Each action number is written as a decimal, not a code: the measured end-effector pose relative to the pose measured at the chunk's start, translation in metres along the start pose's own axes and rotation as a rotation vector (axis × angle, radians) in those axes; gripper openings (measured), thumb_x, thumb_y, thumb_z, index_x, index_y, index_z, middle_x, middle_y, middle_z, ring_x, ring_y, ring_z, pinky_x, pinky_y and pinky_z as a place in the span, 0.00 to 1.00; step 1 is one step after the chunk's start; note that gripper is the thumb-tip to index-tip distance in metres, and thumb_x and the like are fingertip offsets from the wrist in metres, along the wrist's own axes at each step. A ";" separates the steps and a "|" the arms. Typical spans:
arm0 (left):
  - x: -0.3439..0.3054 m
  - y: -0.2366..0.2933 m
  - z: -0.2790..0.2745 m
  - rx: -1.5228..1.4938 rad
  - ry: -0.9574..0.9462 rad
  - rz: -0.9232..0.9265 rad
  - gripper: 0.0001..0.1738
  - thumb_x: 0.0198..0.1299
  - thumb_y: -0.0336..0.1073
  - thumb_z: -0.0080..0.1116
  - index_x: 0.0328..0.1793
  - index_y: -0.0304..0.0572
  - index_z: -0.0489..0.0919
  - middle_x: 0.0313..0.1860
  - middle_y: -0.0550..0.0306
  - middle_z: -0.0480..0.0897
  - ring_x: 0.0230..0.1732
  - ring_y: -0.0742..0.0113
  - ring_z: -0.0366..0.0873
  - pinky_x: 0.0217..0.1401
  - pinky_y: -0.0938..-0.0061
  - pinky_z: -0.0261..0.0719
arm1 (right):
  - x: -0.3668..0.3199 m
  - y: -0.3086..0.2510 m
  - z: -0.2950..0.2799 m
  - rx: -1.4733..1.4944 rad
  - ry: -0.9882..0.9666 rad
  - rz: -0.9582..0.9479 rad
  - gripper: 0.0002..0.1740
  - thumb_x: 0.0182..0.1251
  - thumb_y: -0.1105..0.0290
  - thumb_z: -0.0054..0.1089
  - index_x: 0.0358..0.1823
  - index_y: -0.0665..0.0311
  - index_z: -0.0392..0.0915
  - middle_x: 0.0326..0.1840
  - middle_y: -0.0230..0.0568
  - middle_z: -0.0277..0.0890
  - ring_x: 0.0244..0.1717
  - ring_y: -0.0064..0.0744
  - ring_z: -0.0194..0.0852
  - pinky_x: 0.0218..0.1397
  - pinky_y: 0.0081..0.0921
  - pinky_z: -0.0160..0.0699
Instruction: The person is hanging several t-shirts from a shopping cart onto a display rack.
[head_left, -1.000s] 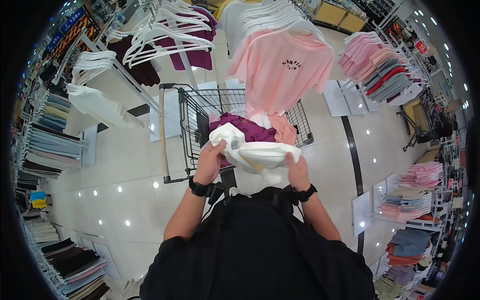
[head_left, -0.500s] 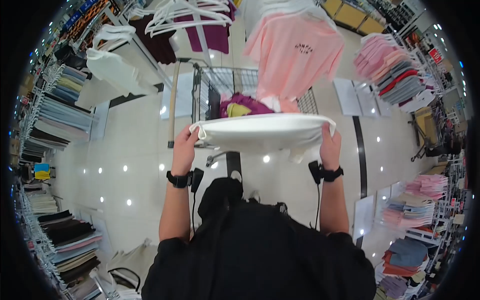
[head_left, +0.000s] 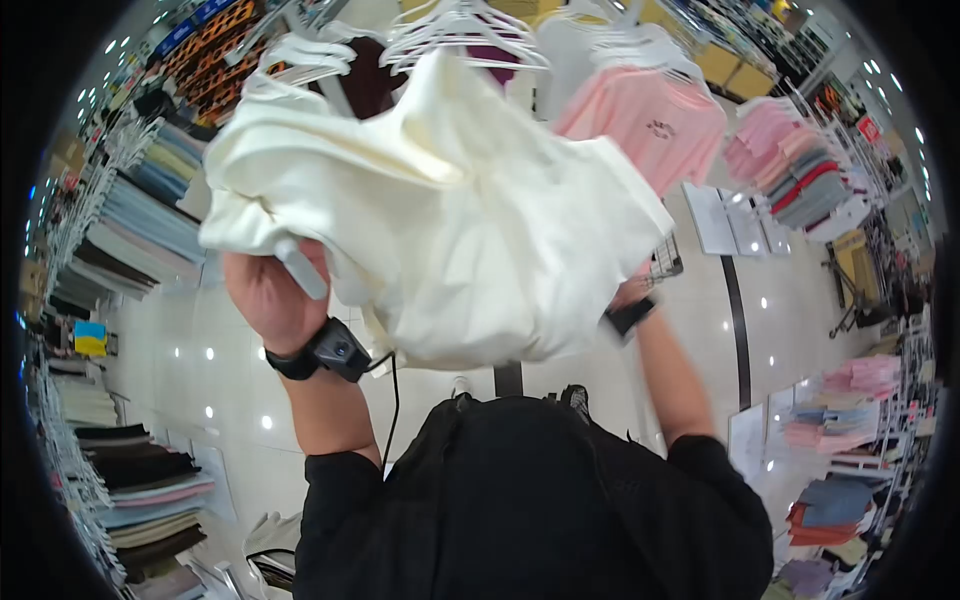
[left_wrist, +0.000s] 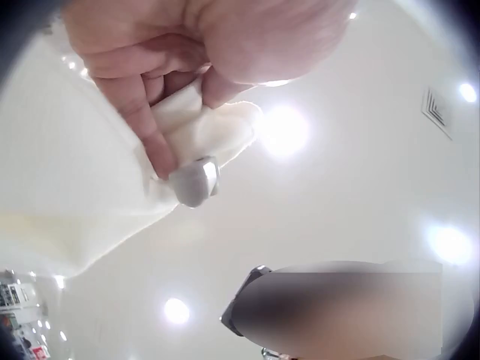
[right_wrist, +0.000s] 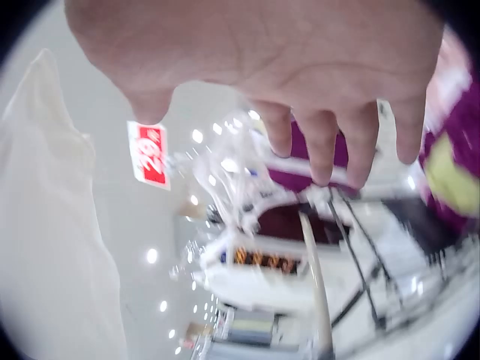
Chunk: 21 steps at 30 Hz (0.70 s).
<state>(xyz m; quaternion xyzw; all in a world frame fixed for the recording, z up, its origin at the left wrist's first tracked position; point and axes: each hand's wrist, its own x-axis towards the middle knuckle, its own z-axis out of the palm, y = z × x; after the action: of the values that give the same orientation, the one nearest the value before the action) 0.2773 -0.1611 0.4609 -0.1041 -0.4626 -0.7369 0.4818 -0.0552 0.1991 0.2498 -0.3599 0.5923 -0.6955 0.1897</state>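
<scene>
A white garment (head_left: 450,230), probably a shirt, is held up and spread in front of the body in the head view, hiding most of the cart. My left hand (head_left: 275,300) grips it at the left edge, with fingers curled into the fabric. A pale grey plastic tag (left_wrist: 195,181) sits on the cloth at those fingertips in the left wrist view. My right hand (head_left: 630,290) is beside the garment's lower right side, partly behind it. In the right wrist view the fingers (right_wrist: 322,146) are spread and hold nothing, apart from the white cloth.
The cart's wire corner (head_left: 668,262) shows behind the garment; purple and yellow-green clothes (right_wrist: 454,176) lie in it. White hangers (head_left: 465,35) and a pink T-shirt (head_left: 650,125) hang ahead. Clothes racks (head_left: 150,230) line both sides above a shiny tiled floor (head_left: 200,370).
The white garment, earlier stretched between both hands low over the cart, has been raised and unfolded. My right hand has let go of it; the left hand keeps its grip.
</scene>
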 end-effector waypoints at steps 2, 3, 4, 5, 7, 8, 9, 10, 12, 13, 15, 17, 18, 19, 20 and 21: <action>-0.001 0.012 -0.038 -0.005 0.002 -0.022 0.22 0.81 0.38 0.44 0.71 0.28 0.73 0.63 0.48 0.83 0.60 0.60 0.83 0.62 0.65 0.81 | -0.030 0.008 0.156 -0.100 -0.103 0.038 0.37 0.73 0.63 0.65 0.79 0.64 0.63 0.77 0.49 0.68 0.76 0.44 0.69 0.79 0.36 0.65; -0.001 0.014 -0.058 -0.018 -0.016 -0.066 0.22 0.81 0.38 0.44 0.70 0.28 0.74 0.64 0.49 0.83 0.59 0.62 0.83 0.62 0.67 0.81 | -0.037 0.010 0.213 -0.146 -0.149 0.058 0.36 0.73 0.63 0.66 0.78 0.64 0.64 0.76 0.49 0.69 0.75 0.44 0.70 0.78 0.36 0.66; 0.004 0.017 -0.082 -0.082 -0.078 -0.124 0.21 0.81 0.37 0.44 0.69 0.27 0.75 0.63 0.50 0.83 0.58 0.64 0.82 0.61 0.68 0.80 | -0.036 0.012 0.252 -0.191 -0.195 0.079 0.36 0.72 0.63 0.67 0.77 0.64 0.64 0.74 0.49 0.70 0.73 0.44 0.71 0.77 0.36 0.68; 0.005 0.024 -0.083 -0.009 0.127 -0.174 0.21 0.81 0.37 0.45 0.70 0.28 0.75 0.62 0.50 0.83 0.55 0.65 0.83 0.58 0.69 0.81 | -0.035 0.012 0.288 -0.231 -0.239 0.101 0.36 0.71 0.64 0.67 0.76 0.64 0.65 0.72 0.49 0.71 0.72 0.45 0.72 0.75 0.35 0.69; 0.002 0.032 -0.120 0.008 0.047 -0.228 0.21 0.80 0.36 0.45 0.70 0.29 0.74 0.62 0.49 0.84 0.53 0.63 0.85 0.56 0.67 0.83 | -0.043 0.007 0.319 -0.309 -0.334 0.134 0.35 0.69 0.64 0.69 0.74 0.64 0.67 0.69 0.49 0.74 0.70 0.45 0.74 0.73 0.35 0.72; -0.006 0.038 -0.133 0.093 0.113 -0.261 0.21 0.80 0.37 0.44 0.69 0.30 0.75 0.60 0.51 0.84 0.52 0.65 0.83 0.54 0.69 0.81 | -0.044 0.002 0.310 -0.351 -0.389 0.139 0.34 0.68 0.64 0.69 0.74 0.63 0.68 0.67 0.49 0.75 0.69 0.45 0.76 0.71 0.35 0.73; -0.015 0.047 -0.141 0.175 0.183 -0.284 0.21 0.79 0.38 0.43 0.68 0.31 0.76 0.58 0.53 0.84 0.51 0.67 0.82 0.51 0.70 0.79 | -0.041 -0.003 0.315 -0.400 -0.448 0.135 0.34 0.67 0.64 0.70 0.73 0.63 0.69 0.66 0.49 0.76 0.67 0.45 0.77 0.70 0.35 0.75; -0.023 0.057 -0.152 0.196 0.176 -0.308 0.21 0.79 0.38 0.44 0.68 0.32 0.76 0.58 0.52 0.85 0.50 0.66 0.83 0.50 0.69 0.80 | -0.036 -0.008 0.320 -0.452 -0.508 0.130 0.34 0.66 0.64 0.71 0.72 0.63 0.70 0.64 0.49 0.78 0.66 0.45 0.78 0.68 0.35 0.76; -0.042 0.073 -0.174 0.191 0.266 -0.285 0.20 0.79 0.36 0.45 0.69 0.31 0.75 0.59 0.50 0.85 0.51 0.63 0.85 0.51 0.66 0.84 | -0.033 -0.018 0.341 -0.561 -0.629 0.120 0.33 0.65 0.65 0.72 0.70 0.63 0.72 0.61 0.49 0.80 0.64 0.45 0.80 0.66 0.35 0.79; -0.053 0.080 -0.183 0.175 0.330 -0.289 0.20 0.79 0.34 0.47 0.70 0.31 0.73 0.60 0.47 0.84 0.52 0.60 0.87 0.52 0.63 0.87 | -0.037 -0.023 0.348 -0.615 -0.686 0.112 0.32 0.64 0.65 0.73 0.69 0.63 0.73 0.59 0.49 0.81 0.63 0.45 0.82 0.64 0.35 0.81; -0.070 0.087 -0.195 0.194 0.355 -0.261 0.20 0.79 0.33 0.46 0.71 0.31 0.73 0.59 0.48 0.85 0.53 0.60 0.86 0.53 0.63 0.87 | -0.020 -0.032 0.363 -0.725 -0.785 0.079 0.32 0.62 0.65 0.74 0.67 0.63 0.75 0.56 0.49 0.84 0.60 0.46 0.84 0.62 0.35 0.83; -0.080 0.092 -0.194 0.177 0.468 -0.271 0.20 0.78 0.32 0.46 0.70 0.31 0.73 0.59 0.49 0.85 0.54 0.60 0.86 0.54 0.64 0.86 | -0.022 0.012 0.368 -0.313 -0.690 -0.195 0.28 0.64 0.64 0.72 0.65 0.64 0.76 0.48 0.50 0.85 0.56 0.49 0.84 0.59 0.35 0.83; -0.085 0.094 -0.192 0.199 0.510 -0.274 0.19 0.78 0.32 0.45 0.70 0.31 0.74 0.58 0.49 0.85 0.54 0.61 0.85 0.53 0.65 0.85 | -0.007 -0.032 0.387 -0.192 -0.705 -0.245 0.23 0.66 0.67 0.69 0.61 0.65 0.78 0.47 0.49 0.86 0.53 0.53 0.83 0.57 0.34 0.82; -0.089 0.094 -0.190 0.199 0.505 -0.261 0.19 0.78 0.32 0.45 0.70 0.31 0.74 0.58 0.49 0.85 0.54 0.61 0.85 0.53 0.65 0.85 | -0.004 -0.028 0.387 -0.195 -0.708 -0.258 0.23 0.66 0.67 0.69 0.61 0.65 0.78 0.47 0.49 0.86 0.53 0.53 0.83 0.57 0.34 0.82; -0.093 0.094 -0.190 0.214 0.524 -0.280 0.19 0.79 0.32 0.45 0.70 0.31 0.74 0.58 0.49 0.85 0.52 0.61 0.85 0.51 0.66 0.84 | -0.004 -0.016 0.384 -0.126 -0.717 -0.142 0.21 0.67 0.69 0.69 0.59 0.67 0.79 0.50 0.46 0.85 0.53 0.46 0.83 0.57 0.32 0.81; -0.098 0.091 -0.191 0.227 0.543 -0.301 0.19 0.79 0.32 0.45 0.70 0.31 0.74 0.57 0.50 0.85 0.51 0.62 0.85 0.49 0.67 0.84 | -0.006 -0.001 0.377 -0.058 -0.721 -0.024 0.19 0.68 0.70 0.69 0.57 0.68 0.80 0.52 0.43 0.85 0.53 0.39 0.83 0.58 0.31 0.80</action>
<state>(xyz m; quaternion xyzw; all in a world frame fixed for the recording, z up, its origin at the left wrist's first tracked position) 0.4568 -0.2602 0.3503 0.2200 -0.4067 -0.7445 0.4816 0.2226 -0.0560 0.2643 -0.5944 0.5024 -0.5088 0.3680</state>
